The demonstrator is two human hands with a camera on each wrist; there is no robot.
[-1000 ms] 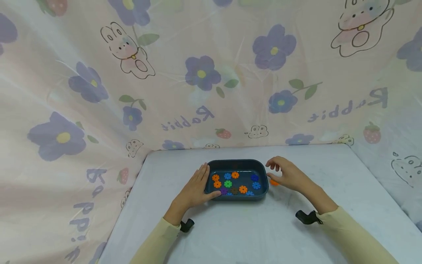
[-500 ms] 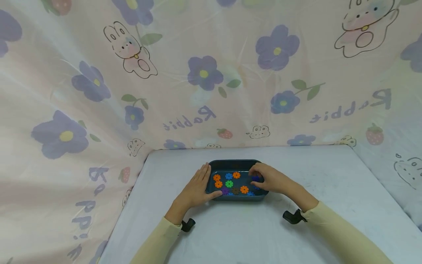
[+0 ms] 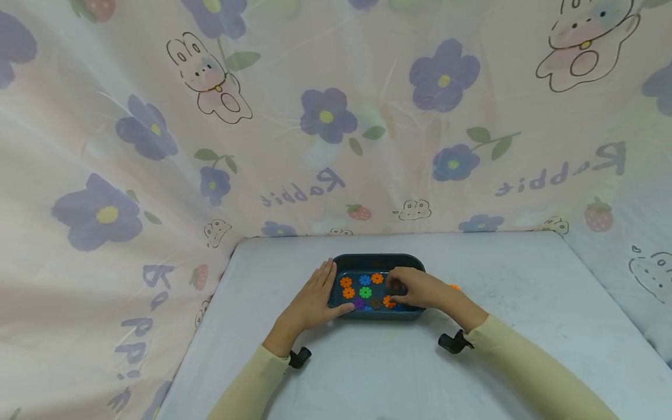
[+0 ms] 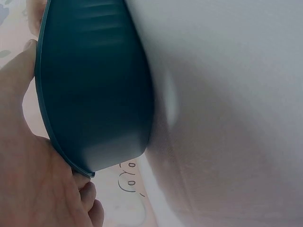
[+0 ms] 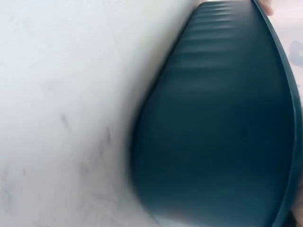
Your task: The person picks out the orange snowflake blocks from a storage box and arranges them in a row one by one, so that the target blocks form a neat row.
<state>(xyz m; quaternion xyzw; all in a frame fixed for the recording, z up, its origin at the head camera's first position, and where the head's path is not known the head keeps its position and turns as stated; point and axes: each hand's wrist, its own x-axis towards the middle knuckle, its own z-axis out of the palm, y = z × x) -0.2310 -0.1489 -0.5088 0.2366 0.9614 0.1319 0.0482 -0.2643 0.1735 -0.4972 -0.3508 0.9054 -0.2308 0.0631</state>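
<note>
A dark teal tray [image 3: 367, 315] stands on the table with several snowflake-shaped plastic discs lying inside, among them a green disc [image 3: 365, 292], a blue disc [image 3: 364, 280] and a purple disc [image 3: 359, 304]. My left hand [image 3: 310, 300] holds the tray's left end, fingers along the outer side and thumb over the near rim; the left wrist view shows fingers bent below the rim. Over the right half of the tray, my right hand [image 3: 417, 287] has bent fingers spread from the thumb. Its thumb tip overlaps an orange disc [image 3: 388, 301]. The right wrist view shows mainly the tray's outer wall [image 5: 213, 118].
One orange disc [image 3: 454, 287] lies outside the tray on the right, partly hidden behind my right wrist. The white-covered table [image 3: 367, 367] is backed by a printed curtain [image 3: 252, 163]. Each wrist carries a black camera mount [image 3: 454, 342].
My right hand has moved left from outside the tray's right end, over the rim and down toward the discs inside. The left hand stays on the tray.
</note>
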